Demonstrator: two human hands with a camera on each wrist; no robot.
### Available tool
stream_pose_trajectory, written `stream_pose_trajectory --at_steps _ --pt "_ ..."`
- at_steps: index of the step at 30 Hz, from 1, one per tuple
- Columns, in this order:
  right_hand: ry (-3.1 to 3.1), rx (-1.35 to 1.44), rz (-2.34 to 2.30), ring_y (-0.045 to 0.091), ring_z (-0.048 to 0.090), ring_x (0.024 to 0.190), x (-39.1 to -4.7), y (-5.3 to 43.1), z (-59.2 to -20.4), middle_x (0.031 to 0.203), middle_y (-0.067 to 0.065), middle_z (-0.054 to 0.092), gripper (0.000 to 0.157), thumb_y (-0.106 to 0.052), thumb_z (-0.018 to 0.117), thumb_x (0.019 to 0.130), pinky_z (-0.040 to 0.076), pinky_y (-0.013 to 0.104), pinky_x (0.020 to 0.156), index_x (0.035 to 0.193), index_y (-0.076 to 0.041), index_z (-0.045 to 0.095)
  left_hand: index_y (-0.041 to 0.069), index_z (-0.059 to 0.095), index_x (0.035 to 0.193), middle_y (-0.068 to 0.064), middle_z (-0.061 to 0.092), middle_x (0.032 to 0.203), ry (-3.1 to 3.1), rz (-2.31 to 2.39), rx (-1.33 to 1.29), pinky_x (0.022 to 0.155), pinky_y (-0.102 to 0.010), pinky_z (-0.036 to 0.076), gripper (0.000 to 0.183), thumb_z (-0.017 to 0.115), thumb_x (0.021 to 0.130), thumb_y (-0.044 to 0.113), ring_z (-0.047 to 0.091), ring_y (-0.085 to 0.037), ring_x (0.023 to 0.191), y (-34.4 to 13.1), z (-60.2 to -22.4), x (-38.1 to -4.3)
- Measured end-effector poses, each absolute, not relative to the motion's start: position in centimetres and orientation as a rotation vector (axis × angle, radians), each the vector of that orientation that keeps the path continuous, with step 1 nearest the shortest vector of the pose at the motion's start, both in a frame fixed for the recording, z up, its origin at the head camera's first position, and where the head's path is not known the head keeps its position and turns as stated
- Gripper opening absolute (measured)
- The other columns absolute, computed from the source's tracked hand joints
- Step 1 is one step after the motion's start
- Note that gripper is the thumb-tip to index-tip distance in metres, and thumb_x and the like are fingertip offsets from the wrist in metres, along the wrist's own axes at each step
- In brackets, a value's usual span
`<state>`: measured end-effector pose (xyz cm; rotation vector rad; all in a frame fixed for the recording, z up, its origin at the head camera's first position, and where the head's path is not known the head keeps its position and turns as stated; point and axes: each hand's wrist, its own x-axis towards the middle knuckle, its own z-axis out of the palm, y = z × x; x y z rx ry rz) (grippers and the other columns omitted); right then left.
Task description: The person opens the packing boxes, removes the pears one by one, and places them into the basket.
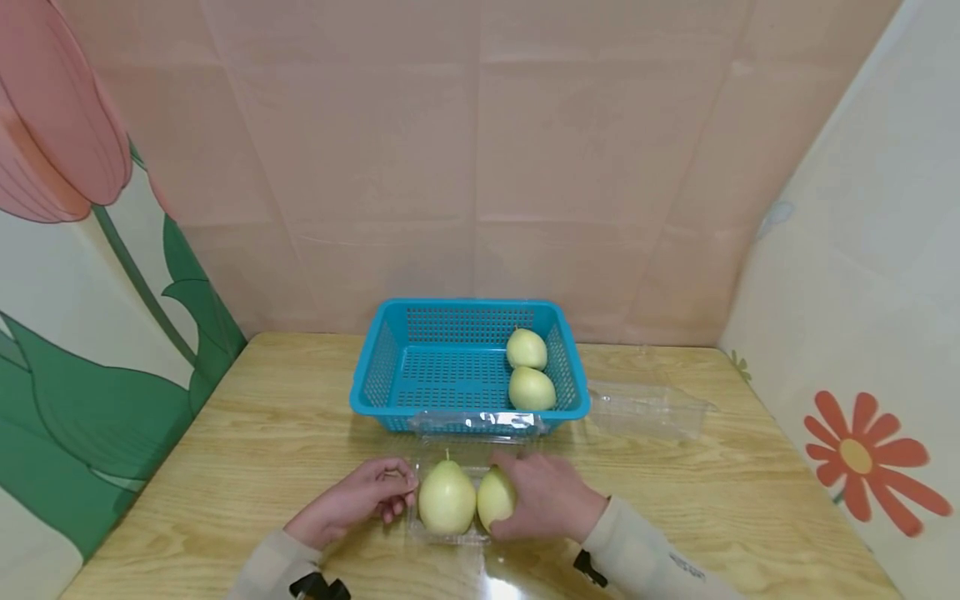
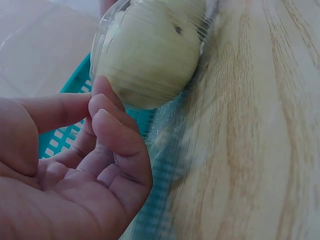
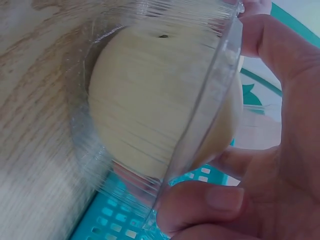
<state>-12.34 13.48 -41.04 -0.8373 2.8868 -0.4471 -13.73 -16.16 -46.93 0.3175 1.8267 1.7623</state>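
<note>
A clear plastic clamshell box (image 1: 472, 538) sits on the table with its lid (image 1: 480, 423) folded back against the basket. Inside it, two pale yellow-green pears stand side by side: a left pear (image 1: 447, 500) with its stem up, and a right pear (image 1: 491, 500). My left hand (image 1: 378, 490) pinches the box's left rim between thumb and index finger, its other fingers curled. My right hand (image 1: 551, 497) grips the right pear from the right, thumb on the near side and fingers on the far side. Through the ribbed box wall, the right wrist view shows this pear (image 3: 145, 100).
Behind the box stands a blue plastic basket (image 1: 360, 387), with two more pears, a far one (image 1: 527, 349) and a nearer one (image 1: 532, 389), at its right end. Another clear plastic container (image 1: 652, 408) lies right of the basket. A pink cloth backdrop (image 1: 472, 167) rises behind the table.
</note>
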Motion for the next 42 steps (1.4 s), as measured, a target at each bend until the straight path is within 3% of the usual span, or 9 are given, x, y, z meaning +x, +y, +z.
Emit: stream_pose_trajectory --at_steps 14,37,42 --pt "2.908 -0.851 -0.476 0.008 0.05 0.07 -12.2 13.7 -40.8 0.092 -0.001 0.057 0.074 -0.044 0.081 0.059 0.04 0.026 0.049 0.125 -0.021 0.058 0.0 0.058 0.102 -0.003 0.065 0.085 1.832 1.765 0.319 0.059 -0.021 0.048 0.016 0.059 0.099 0.017 0.055 -0.012 0.072 -16.2 -46.8 -13.6" --pt "2.916 -0.989 -0.579 0.005 0.051 0.073 -10.5 17.3 -37.0 0.094 -0.007 0.057 0.064 -0.043 0.084 0.061 0.042 0.023 0.052 0.118 -0.03 0.058 0.002 0.056 0.101 -0.001 0.064 0.083 1.831 1.792 0.295 0.056 -0.021 0.046 0.013 0.056 0.101 0.015 0.054 -0.009 0.068 -17.1 -46.7 -13.7" --pt "2.878 -0.993 -0.569 0.005 0.052 0.073 -10.5 18.3 -36.9 0.097 -0.004 0.057 0.067 -0.04 0.085 0.062 0.043 0.023 0.052 0.121 -0.027 0.058 0.002 0.056 0.101 -0.001 0.064 0.084 1.84 1.78 0.298 0.058 -0.021 0.047 0.013 0.057 0.1 0.015 0.055 -0.009 0.069 -17.4 -46.6 -13.7"
